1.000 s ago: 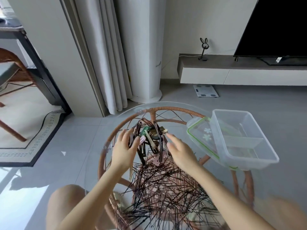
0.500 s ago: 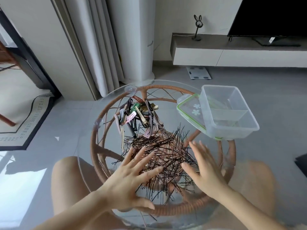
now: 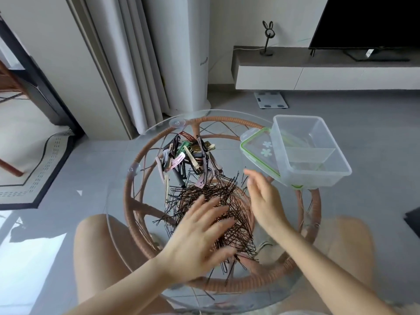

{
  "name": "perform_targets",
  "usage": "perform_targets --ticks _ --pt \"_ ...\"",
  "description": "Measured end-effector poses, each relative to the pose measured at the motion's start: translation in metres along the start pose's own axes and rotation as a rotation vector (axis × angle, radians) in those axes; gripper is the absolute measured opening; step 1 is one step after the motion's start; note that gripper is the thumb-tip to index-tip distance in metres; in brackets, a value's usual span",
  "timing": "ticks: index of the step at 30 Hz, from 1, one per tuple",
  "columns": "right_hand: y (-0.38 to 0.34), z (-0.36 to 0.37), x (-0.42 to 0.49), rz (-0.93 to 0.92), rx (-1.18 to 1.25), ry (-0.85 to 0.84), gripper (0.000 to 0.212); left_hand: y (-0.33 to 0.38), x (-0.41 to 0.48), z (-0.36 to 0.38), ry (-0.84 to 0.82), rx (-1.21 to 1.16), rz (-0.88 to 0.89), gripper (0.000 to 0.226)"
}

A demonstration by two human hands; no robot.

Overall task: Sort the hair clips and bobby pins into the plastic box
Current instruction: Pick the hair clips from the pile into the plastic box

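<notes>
A heap of thin dark bobby pins [image 3: 211,196] lies in the middle of the round glass table [image 3: 145,142]. Behind it is a pile of coloured hair clips [image 3: 186,158], pink, green, black and beige. The clear plastic box [image 3: 311,153] with a divider stands at the table's right edge, partly on its green-rimmed lid [image 3: 256,148]. My left hand [image 3: 200,237] lies flat, fingers spread, on the near part of the bobby pins. My right hand [image 3: 261,196] hovers with fingers apart at the heap's right side, holding nothing.
The table has a brown rattan ring frame [image 3: 227,120] under the glass. My bare knees show below it. Curtains [image 3: 127,64] and a white column stand behind; a low TV cabinet [image 3: 318,71] and a floor scale [image 3: 270,100] are at the back right.
Both hands came back from the hair clip pile to the bobby pin heap. The left hand now rests on the pins, and the right has slid to their right side.
</notes>
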State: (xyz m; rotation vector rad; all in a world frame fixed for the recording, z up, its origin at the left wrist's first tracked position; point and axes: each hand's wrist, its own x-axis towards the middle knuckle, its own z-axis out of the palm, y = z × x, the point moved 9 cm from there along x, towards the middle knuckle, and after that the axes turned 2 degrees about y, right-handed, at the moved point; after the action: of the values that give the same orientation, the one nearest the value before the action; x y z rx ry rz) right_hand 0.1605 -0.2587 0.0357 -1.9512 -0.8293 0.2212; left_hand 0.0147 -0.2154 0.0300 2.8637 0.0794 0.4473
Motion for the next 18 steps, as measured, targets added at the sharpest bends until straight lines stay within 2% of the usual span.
perform_targets --ticks 3,6,9,14,18 --pt "0.021 0.003 0.029 0.050 -0.152 -0.080 0.034 0.040 0.000 0.023 -0.179 0.092 0.227 0.064" --pt "0.028 0.023 0.032 0.005 -0.238 -0.209 0.036 0.043 0.010 0.038 -0.236 0.171 0.251 0.058" --pt "0.020 0.031 0.017 -0.024 -0.151 -0.272 0.034 0.030 0.022 0.043 -0.218 0.192 0.231 0.046" --pt "0.013 0.027 -0.008 0.053 0.073 -0.266 0.029 0.013 0.038 0.029 -0.062 0.141 0.183 0.024" --pt "0.003 0.020 -0.025 0.099 0.262 -0.309 0.028 0.003 0.035 0.011 0.012 0.045 0.107 0.033"
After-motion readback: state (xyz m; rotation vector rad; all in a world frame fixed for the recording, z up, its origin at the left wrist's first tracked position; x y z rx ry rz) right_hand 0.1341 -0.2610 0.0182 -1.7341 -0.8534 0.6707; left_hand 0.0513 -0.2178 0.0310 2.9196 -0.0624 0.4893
